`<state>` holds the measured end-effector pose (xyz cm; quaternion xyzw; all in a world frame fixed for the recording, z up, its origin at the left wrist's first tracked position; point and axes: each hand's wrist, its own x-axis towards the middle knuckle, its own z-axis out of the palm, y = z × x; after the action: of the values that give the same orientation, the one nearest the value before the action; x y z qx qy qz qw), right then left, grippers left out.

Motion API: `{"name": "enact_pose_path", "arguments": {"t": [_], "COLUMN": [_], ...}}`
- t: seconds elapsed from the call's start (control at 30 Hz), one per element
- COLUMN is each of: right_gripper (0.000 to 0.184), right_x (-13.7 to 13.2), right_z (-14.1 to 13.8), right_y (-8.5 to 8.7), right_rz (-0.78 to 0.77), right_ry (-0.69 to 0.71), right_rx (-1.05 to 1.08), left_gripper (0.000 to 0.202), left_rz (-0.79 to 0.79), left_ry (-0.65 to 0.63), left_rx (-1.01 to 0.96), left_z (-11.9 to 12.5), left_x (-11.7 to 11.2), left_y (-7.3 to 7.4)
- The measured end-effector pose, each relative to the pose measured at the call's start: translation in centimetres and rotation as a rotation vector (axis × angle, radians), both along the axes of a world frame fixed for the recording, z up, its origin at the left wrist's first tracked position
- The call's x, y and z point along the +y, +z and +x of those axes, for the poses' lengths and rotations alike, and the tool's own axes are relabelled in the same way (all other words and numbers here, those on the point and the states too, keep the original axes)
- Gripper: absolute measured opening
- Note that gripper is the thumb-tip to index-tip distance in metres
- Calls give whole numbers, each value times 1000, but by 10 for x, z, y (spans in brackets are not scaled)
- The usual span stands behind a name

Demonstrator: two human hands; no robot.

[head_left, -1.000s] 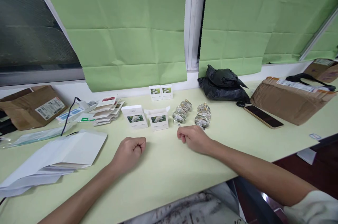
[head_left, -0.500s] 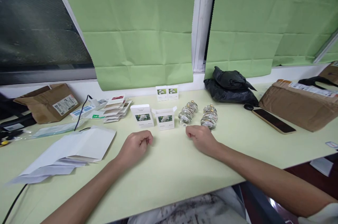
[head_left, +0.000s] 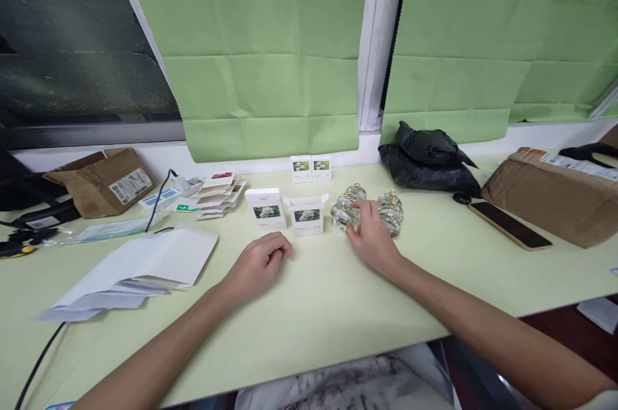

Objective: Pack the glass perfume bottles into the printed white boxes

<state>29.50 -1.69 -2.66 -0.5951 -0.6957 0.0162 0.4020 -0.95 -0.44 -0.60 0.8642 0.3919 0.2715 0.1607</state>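
Observation:
My right hand (head_left: 371,234) reaches to the left row of small glass bottles (head_left: 346,206), fingers closing round the nearest bottle there. A second row of glass bottles (head_left: 390,210) lies just right of the hand. My left hand (head_left: 261,261) rests on the pale green table (head_left: 313,307), fingers loosely curled with nothing in them. Just beyond it stand a shut white flower-print box (head_left: 266,207) and an open-flapped one (head_left: 308,212). Two smaller white boxes (head_left: 311,167) stand at the back by the wall.
White envelopes (head_left: 140,265) lie at the left, a stack of cards (head_left: 219,193) behind them. A torn brown mailer (head_left: 103,179) and a black cable (head_left: 159,204) are far left. A black bag (head_left: 427,156), a phone (head_left: 510,224) and a brown parcel (head_left: 555,194) sit right.
My right hand opened from a fist and moved forward onto the glass bottles. My left hand loosened slightly. The view shifted left.

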Motion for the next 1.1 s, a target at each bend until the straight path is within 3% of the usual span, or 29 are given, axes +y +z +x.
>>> {"name": "enact_pose_path", "arguments": {"t": [0.33,0.6,0.7,0.8,0.87,0.93,1.0,1.1], "right_gripper": [44,32,32,34,34,33,32,31], "right_x": [12,12,6,-4,-13,-22,-29,-32], "right_z": [0,-5,-6,-5,-5,-6,-10,-18], "right_y": [-2,6,11,18,21,23,21,15], "right_rz": [-98,-130,-57,124,227,240,157,-6], "right_ry": [22,-52,-77,-69,-18,118,290,473], "right_rx": [-2,-197,-247,-221,-92,67,155,169], "left_gripper": [32,33,33,33,31,26,23,44], "left_rz": [-11,-24,-11,36,53,36,7,-10], "left_ry": [-26,-34,-47,-47,-34,-37,-67,-95], "left_rx": [0,2,-14,-65,-106,-147,-184,-207], "left_z": [2,3,3,2,2,4,7,11], "left_x": [-1,-1,-2,-5,-9,-13,-17,-19], "left_y": [-2,-2,-2,-2,0,2,4,5]}}
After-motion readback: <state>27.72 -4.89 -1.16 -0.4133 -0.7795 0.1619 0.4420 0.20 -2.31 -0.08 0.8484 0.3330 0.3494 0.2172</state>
